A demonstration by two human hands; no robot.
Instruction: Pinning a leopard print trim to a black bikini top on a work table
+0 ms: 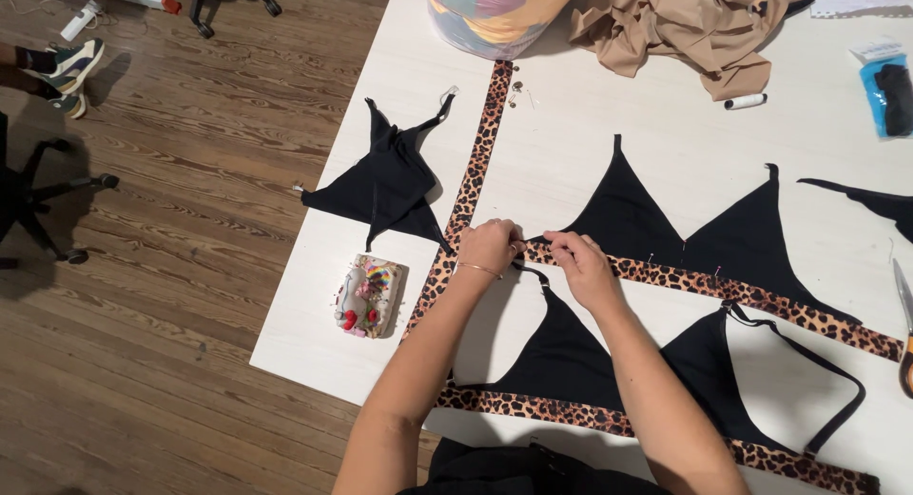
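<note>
Right now I'm pinning the leopard-print band (666, 278) to the black triangle cups (628, 219) mid-surface: my left hand (490, 246) pinches its end, my right hand (582, 264) grips the seam alongside. Next I'd judge another pin from the pincushion (369, 296), set carefully.

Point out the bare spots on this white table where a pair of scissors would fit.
Bare table lies between the long leopard strip and the tan fabric heap, above the black triangles. A smaller patch sits left of the pincushion. It is crowded around the left hand and right hand, amid overlapping pieces.
</note>
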